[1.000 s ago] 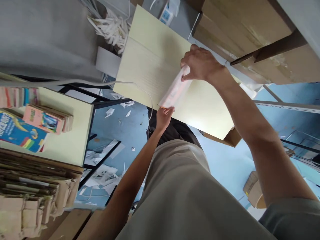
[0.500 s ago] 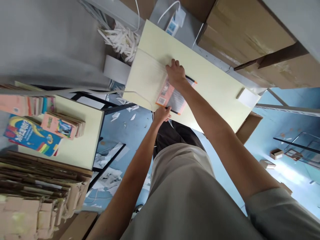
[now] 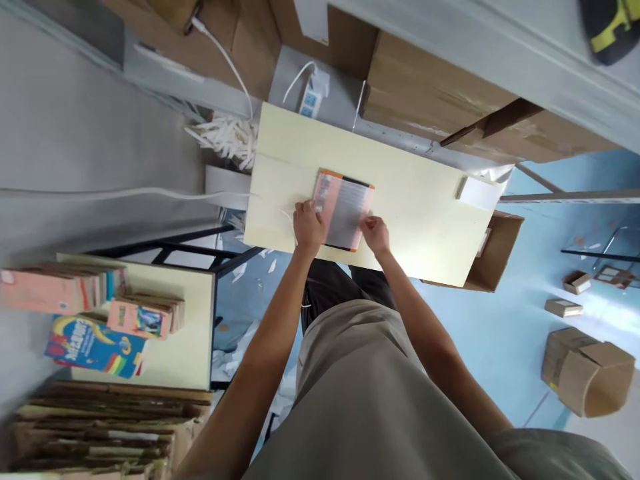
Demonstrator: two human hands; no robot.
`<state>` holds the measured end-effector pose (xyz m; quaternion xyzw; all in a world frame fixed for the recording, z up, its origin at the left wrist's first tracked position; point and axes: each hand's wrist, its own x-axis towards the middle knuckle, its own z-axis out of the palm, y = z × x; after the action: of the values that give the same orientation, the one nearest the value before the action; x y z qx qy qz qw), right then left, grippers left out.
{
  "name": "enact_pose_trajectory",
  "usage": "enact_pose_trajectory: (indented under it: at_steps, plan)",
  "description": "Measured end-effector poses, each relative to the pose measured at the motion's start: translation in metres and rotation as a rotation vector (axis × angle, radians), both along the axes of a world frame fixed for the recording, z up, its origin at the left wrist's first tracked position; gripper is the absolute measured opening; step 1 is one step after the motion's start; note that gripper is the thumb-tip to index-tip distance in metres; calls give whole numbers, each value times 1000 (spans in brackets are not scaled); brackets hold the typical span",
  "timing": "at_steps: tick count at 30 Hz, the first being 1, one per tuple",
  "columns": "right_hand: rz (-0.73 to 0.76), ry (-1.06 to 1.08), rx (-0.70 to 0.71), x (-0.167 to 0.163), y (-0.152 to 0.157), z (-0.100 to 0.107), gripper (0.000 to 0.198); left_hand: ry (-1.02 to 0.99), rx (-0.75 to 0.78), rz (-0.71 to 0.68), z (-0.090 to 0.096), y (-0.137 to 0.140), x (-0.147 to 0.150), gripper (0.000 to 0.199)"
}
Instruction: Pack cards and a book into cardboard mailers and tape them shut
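Note:
A thin book [image 3: 345,208] with a pink and grey cover and black and orange strips along its edges lies flat on the pale yellow tabletop [image 3: 415,220]. Its surface has a hazy look; whether a clear wrap covers it I cannot tell. My left hand [image 3: 309,227] is closed at the book's left edge, fingers bent against it. On the opposite side, my right hand [image 3: 376,233] pinches at the right edge with thumb and fingertips together.
Behind the table are a white power strip [image 3: 311,100] and cardboard boxes [image 3: 430,87]. A white block [image 3: 479,192] sits at the table's right end. Stacked books [image 3: 145,317] lie on a side table at left. A white cable [image 3: 150,193] crosses the left. An open carton [image 3: 493,253] is beyond the right edge.
My right hand has come from the book's far edge to its right edge. My left hand has shifted from the near edge to the left edge. The book has turned slightly.

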<state>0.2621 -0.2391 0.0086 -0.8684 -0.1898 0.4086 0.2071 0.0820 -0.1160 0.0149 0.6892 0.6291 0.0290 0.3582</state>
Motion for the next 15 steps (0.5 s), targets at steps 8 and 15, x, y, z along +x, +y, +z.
enact_pose_trajectory:
  at_steps: [8, 15]
  plan:
    - [-207, 101, 15, -27, 24, 10, 16, 163, -177, -34, 0, 39, -9, 25]
    - [-161, 71, 215, 18, 11, 24, 19, -24, -217, 23, -6, 17, 9, 20]
